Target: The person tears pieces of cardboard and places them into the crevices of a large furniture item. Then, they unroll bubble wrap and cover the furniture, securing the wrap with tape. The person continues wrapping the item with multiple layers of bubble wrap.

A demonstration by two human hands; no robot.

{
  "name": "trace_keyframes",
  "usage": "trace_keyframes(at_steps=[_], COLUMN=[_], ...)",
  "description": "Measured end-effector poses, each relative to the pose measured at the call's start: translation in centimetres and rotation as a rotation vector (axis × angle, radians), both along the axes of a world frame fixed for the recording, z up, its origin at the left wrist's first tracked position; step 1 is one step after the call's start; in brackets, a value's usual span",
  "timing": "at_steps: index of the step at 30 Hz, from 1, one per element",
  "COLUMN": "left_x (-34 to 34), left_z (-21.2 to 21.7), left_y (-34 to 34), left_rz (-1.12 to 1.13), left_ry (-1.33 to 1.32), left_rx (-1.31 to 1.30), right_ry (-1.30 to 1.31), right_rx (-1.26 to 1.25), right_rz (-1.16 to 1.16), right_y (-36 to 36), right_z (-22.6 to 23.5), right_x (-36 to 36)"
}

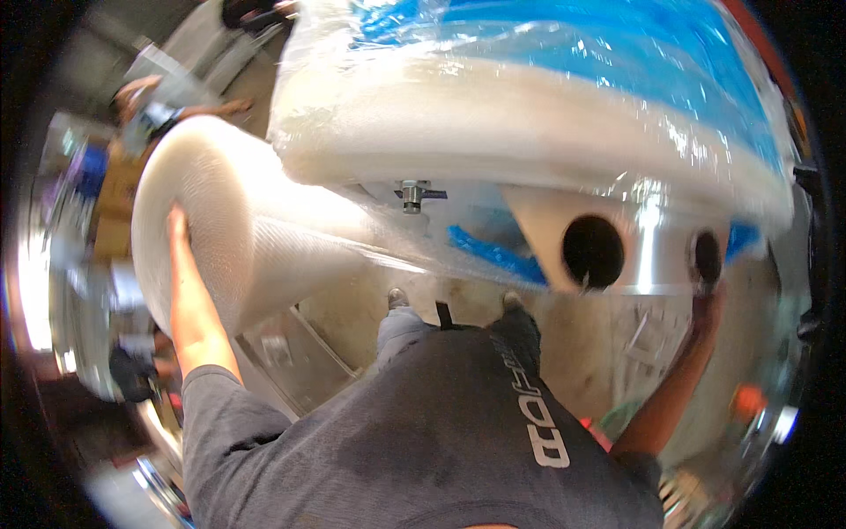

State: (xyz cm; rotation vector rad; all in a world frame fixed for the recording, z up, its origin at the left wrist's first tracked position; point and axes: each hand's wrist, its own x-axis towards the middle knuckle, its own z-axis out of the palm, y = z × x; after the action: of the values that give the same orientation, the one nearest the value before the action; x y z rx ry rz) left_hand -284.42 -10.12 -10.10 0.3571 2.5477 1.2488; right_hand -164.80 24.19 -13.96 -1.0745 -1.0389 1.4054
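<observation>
My left hand (pixel 179 227) reaches into the end of a big roll of clear bubble wrap (pixel 231 176) and holds it up at the left; its fingertips are hidden in the core. From the roll, a sheet of film stretches right to a large wrapped object (pixel 529 115), covered in clear plastic and blue film. A shiny metal panel (pixel 648 247) with two round dark holes shows along its near lower side. At that panel's right lower edge is my right hand (pixel 708 304), its fingers blurred and partly hidden. A small metal fitting (pixel 411 196) sticks out below the wrapping.
A flat grey panel or sheet (pixel 295 357) lies on the floor to the left of my feet. Another person (pixel 145 115) is at the far left. Blurred boxes (pixel 119 207) stand along the left, and an orange thing (pixel 749 401) is at the right.
</observation>
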Motion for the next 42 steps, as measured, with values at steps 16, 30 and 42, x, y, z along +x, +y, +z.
trace_keyframes(at_steps=[16, 30, 42], left_x=[27.8, 36.8, 37.8], left_z=[-3.8, -0.1, 4.1], left_y=[17.4, 7.1, 5.8], left_rz=[-1.333, -1.665, -1.945], left_ry=[0.931, 1.067, 1.153], left_rx=[0.155, 0.402, 0.582], right_ry=[-0.974, -0.659, -0.548], right_rx=[-0.147, -0.243, -0.234], right_rz=[-0.408, -0.642, -0.906], right_y=[0.4, -10.3, -9.3], right_z=[1.8, 6.5, 6.8], right_x=[-7.8, -20.0, -18.8])
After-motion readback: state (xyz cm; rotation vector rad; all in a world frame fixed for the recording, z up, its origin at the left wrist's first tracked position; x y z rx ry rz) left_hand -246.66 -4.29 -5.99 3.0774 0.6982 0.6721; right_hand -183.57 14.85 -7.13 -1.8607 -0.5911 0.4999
